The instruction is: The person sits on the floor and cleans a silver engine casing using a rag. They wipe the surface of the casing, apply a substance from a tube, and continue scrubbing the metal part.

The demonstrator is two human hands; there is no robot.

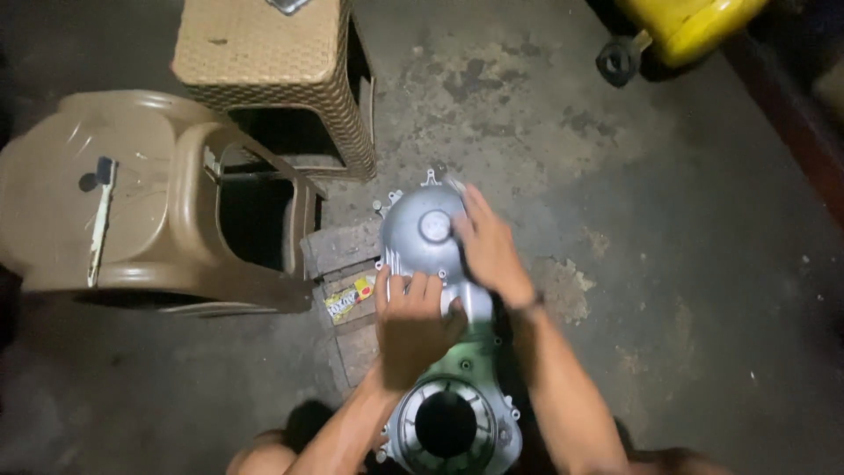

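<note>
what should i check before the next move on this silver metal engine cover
1. Left hand flat on the silver metal engine cover: ok.
2. Right hand on its domed end: ok.
3. Cover resting on the wooden pallet: ok.
4. Yellow wrapper clear of the hands: ok.
5. Fasteners all removed: cannot tell.
6. Tipped brown plastic stool clear of the cover: ok.

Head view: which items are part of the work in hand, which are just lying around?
In hand:
- long grey cast-metal engine cover
- left hand, pressing on it
- right hand, resting on it
- wooden block beneath it

Lying about:
- brown plastic chair on its side
- tan woven-pattern stool
- yellow container
- small yellow wrapper
</note>
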